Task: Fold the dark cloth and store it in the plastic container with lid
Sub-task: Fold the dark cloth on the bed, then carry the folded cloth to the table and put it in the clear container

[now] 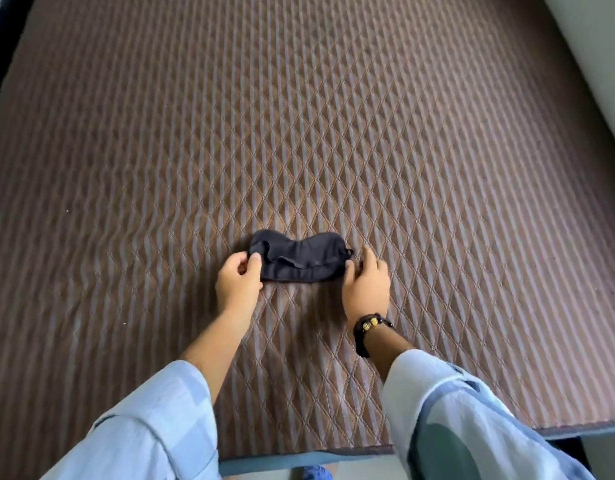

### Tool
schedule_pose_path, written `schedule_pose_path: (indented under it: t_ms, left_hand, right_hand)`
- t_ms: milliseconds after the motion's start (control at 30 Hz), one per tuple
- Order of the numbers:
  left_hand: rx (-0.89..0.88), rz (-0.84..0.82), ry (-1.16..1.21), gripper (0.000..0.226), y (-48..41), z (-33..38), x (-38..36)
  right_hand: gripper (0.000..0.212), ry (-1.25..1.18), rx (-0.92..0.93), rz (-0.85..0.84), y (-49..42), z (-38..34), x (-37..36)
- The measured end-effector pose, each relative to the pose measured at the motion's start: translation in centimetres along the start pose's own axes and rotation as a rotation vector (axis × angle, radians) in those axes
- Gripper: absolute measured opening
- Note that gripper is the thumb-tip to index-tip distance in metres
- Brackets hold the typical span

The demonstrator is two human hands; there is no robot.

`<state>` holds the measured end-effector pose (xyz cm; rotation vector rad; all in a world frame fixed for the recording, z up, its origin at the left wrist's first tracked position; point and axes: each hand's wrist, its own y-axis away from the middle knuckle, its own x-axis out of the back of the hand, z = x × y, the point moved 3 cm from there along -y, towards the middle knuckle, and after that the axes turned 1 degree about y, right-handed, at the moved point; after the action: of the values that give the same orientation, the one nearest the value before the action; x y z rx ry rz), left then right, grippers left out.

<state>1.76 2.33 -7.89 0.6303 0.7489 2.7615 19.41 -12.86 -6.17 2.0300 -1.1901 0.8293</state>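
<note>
The dark cloth [299, 257] is a small black eye-mask-shaped piece with a strap lying across it. It rests flat on the brown quilted mattress [333, 133], near the front middle. My left hand [238, 280] pinches the cloth's left end between thumb and fingers. My right hand [366, 282] holds the right end, by a small loop of strap; the fingertips are partly hidden behind the hand. No plastic container or lid is in view.
The mattress fills most of the view, its front edge [299, 457] close to my body. A pale wall [597, 64] runs along the right side. A dark bracelet [368, 327] circles my right wrist.
</note>
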Motion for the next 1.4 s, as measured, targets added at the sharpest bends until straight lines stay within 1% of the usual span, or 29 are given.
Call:
schedule_pose_path:
  t_ms: [67, 167, 233, 300, 333, 367, 433, 500, 533, 600, 667, 700, 733, 767, 800, 833, 867, 900, 967, 1000, 1067, 1100, 1167, 1200, 1233, 1300, 1333, 1400]
  left_hand:
    - [-0.08, -0.026, -0.031, 0.041, 1.0, 0.5, -0.5]
    - [-0.278, -0.08, -0.129, 0.028, 3.0, 2.1, -2.4]
    - [-0.399, -0.142, -0.206, 0.026, 4.1, 3.1, -4.2]
    - [-0.488, -0.258, -0.292, 0.028, 5.0, 3.6, -6.0]
    - [-0.518, -0.327, -0.351, 0.031, 5.4, 3.7, -6.8]
    - [-0.54, -0.388, -0.428, 0.034, 5.5, 3.5, -7.4]
    - [-0.574, -0.46, -0.566, 0.035, 5.5, 3.1, -7.9]
    - [-0.601, -0.504, -0.612, 0.034, 5.3, 2.9, -7.9]
    - [-0.612, -0.521, -0.618, 0.034, 5.3, 3.0, -7.7]
    - [-0.618, -0.49, -0.593, 0.033, 5.4, 3.2, -7.0]
    - [-0.556, -0.344, -0.512, 0.032, 5.4, 3.8, -6.0]
    - [-0.467, -0.257, -0.459, 0.034, 5.4, 3.9, -5.4]
    - [-0.332, -0.209, -0.395, 0.042, 5.5, 4.1, -5.1]
    - [-0.158, -0.242, -0.304, 0.056, 6.0, 4.2, -5.1]
    - [0.015, -0.324, -0.187, 0.068, 6.6, 4.2, -5.5]
    - [0.148, -0.407, -0.075, 0.073, 7.7, 4.7, -6.0]
    - [0.21, -0.461, 0.009, 0.07, 8.8, 5.5, -6.6]
    - [0.199, -0.465, 0.047, 0.061, 9.6, 6.3, -6.9]
    - [0.102, -0.422, 0.054, 0.042, 11.8, 8.7, -7.3]
    - [0.064, -0.442, 0.051, 0.033, 13.3, 9.9, -7.7]
    - [0.03, -0.548, 0.054, 0.016, 16.8, 12.4, -8.6]
    - [0.022, -0.616, 0.059, 0.016, 19.1, 13.8, -9.1]
    - [0.004, -0.741, 0.061, 0.029, 24.2, 16.2, -10.0]
    - [-0.027, -0.802, 0.042, 0.029, 27.2, 17.5, -10.4]
    - [-0.061, -0.848, 0.027, 0.025, 29.8, 18.5, -10.6]
    - [-0.125, -0.96, -0.006, 0.018, 36.1, 20.4, -11.2]
    - [-0.157, -1.022, -0.028, 0.02, 39.3, 21.1, -11.5]
    - [-0.235, -1.158, -0.101, 0.029, 45.4, 21.8, -12.0]
  right_hand:
    - [0.044, -0.143, -0.135, -0.06, -0.9, 0.0, -0.1]
    - [0.035, -0.227, -0.251, -0.174, -1.8, 0.3, -0.5]
    - [0.027, -0.288, -0.288, -0.228, -2.1, 0.4, -1.0]
    - [0.013, -0.348, -0.27, -0.263, -2.2, 0.7, -1.2]
    - [0.016, -0.378, -0.263, -0.277, -2.3, 0.7, -1.1]
    - [0.024, -0.43, -0.282, -0.289, -2.2, 0.8, -0.9]
    - [0.04, -0.533, -0.355, -0.321, -2.1, 0.5, -0.4]
    - [0.052, -0.484, -0.334, -0.404, -2.1, -0.2, 0.0]
    - [0.051, -0.423, -0.296, -0.444, -2.2, -0.5, -0.1]
    - [0.039, -0.346, -0.243, -0.456, -2.2, -0.8, -0.1]
    - [0.028, -0.42, -0.258, -0.431, -1.9, -0.7, 0.3]
    - [0.023, -0.501, -0.29, -0.432, -1.6, -0.6, 0.5]
    - [0.017, -0.588, -0.323, -0.437, -1.1, -0.4, 0.9]
    - [0.01, -0.666, -0.347, -0.442, -0.5, -0.4, 1.6]
    - [0.004, -0.733, -0.364, -0.451, 0.0, -0.3, 2.3]
    - [0.002, -0.785, -0.375, -0.457, 0.4, -0.4, 3.5]
    - [0.005, -0.817, -0.376, -0.463, 0.8, -0.5, 4.8]
    - [0.008, -0.827, -0.365, -0.472, 1.1, -0.7, 6.0]
    - [0.015, -0.813, -0.326, -0.466, 2.1, -0.9, 9.9]
    - [0.016, -0.805, -0.315, -0.462, 2.7, -0.8, 12.2]
    - [0.015, -0.813, -0.304, -0.451, 4.0, -0.7, 17.0]
    - [0.015, -0.835, -0.294, -0.42, 5.0, -0.5, 19.9]
    - [0.02, -0.876, -0.269, -0.329, 7.5, 0.2, 25.9]
    - [0.025, -0.873, -0.254, -0.281, 9.1, 0.5, 29.1]
    - [0.028, -0.866, -0.244, -0.253, 10.6, 0.8, 31.6]
    - [0.027, -0.87, -0.226, -0.168, 14.8, 1.8, 37.6]
    - [0.024, -0.886, -0.229, -0.095, 17.1, 2.3, 40.5]
    - [0.024, -0.912, -0.259, 0.133, 21.1, 3.8, 45.9]
